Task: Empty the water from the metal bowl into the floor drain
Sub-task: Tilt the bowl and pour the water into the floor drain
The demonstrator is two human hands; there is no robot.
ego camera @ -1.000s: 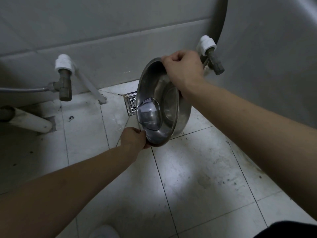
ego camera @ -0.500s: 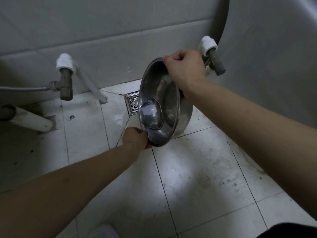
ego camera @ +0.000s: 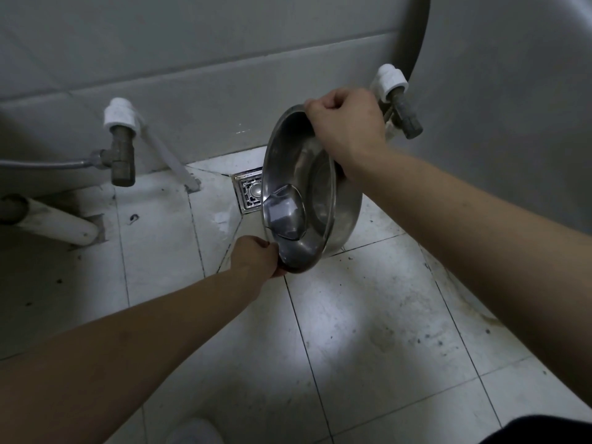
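The metal bowl point(ego camera: 315, 193) is tipped steeply on its side, its opening turned to the left, right over the floor drain. A small pool of water point(ego camera: 285, 214) sits against its lower left wall. My right hand point(ego camera: 347, 123) grips the top rim. My left hand point(ego camera: 256, 256) grips the bottom rim. The square metal floor drain point(ego camera: 248, 193) lies in the tiled floor by the wall, its right part hidden behind the bowl.
A brass valve with a white cap point(ego camera: 121, 145) and a hose stands at the left wall; a white pipe point(ego camera: 61, 222) enters the floor below it. A second capped valve point(ego camera: 398, 100) sits just behind my right hand. A large white curved fixture point(ego camera: 512, 107) fills the right side.
The bowl has stayed tilted in both hands with hardly any shift. The pool of water inside looks slightly smaller.
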